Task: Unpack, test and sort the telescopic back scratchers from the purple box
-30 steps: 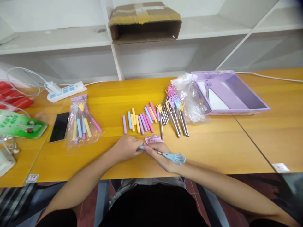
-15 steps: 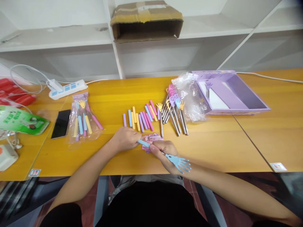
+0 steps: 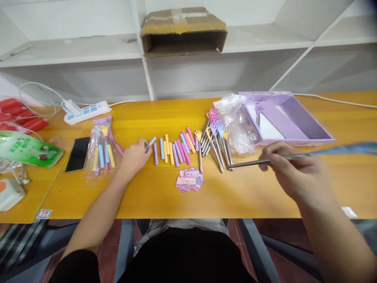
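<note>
My left hand pinches a light blue grip sleeve at the left end of a row of coloured grip sleeves on the yellow table. My right hand, blurred by motion, is closed on a bare metal back-scratcher rod whose blue hand-shaped head points right, near the purple box. A bundle of rods with coloured hand heads lies between the two hands. Small pink cards lie near the front edge.
A clear bag of finished scratchers and a black phone lie at left, with a power strip behind. Crumpled clear bags sit by the purple box. A cardboard box rests on the white shelf.
The blue sleeve has come off the rod. My left hand carried the sleeve up-left to the row; my right hand swung the rod far to the right.
</note>
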`<move>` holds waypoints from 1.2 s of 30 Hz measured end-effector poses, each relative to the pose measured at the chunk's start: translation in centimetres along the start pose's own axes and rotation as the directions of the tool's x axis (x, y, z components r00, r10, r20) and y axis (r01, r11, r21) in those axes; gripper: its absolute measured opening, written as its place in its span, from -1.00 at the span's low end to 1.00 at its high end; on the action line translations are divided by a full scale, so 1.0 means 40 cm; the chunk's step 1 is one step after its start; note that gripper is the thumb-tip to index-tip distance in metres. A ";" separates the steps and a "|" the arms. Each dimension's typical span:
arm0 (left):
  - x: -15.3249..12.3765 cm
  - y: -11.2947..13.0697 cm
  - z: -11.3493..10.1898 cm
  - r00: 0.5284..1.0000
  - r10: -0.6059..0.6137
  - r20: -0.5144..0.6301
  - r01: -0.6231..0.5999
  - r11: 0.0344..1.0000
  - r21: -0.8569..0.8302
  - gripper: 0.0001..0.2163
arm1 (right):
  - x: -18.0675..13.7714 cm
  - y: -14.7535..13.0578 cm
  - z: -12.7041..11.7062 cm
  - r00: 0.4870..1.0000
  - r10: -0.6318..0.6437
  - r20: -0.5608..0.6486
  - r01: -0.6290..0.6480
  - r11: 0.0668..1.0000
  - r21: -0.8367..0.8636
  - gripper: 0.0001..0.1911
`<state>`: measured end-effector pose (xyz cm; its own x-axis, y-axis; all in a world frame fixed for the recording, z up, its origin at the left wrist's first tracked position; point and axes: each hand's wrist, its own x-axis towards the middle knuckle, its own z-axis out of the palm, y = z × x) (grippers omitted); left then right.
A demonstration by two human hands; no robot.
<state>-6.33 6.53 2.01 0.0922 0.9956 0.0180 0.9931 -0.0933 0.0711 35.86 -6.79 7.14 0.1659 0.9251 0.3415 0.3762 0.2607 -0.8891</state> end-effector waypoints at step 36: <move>0.058 -0.252 -0.016 0.895 -0.304 -0.325 0.337 0.940 0.049 -0.42 | 0.108 0.254 0.152 0.999 -0.029 -0.044 0.005 0.882 -0.471 -0.76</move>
<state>-16.16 9.80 1.98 -0.2430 0.9161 0.3188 0.9683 0.2486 0.0238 34.84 1.54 -2.26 0.1950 0.9042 0.3799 0.7620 0.1042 -0.6391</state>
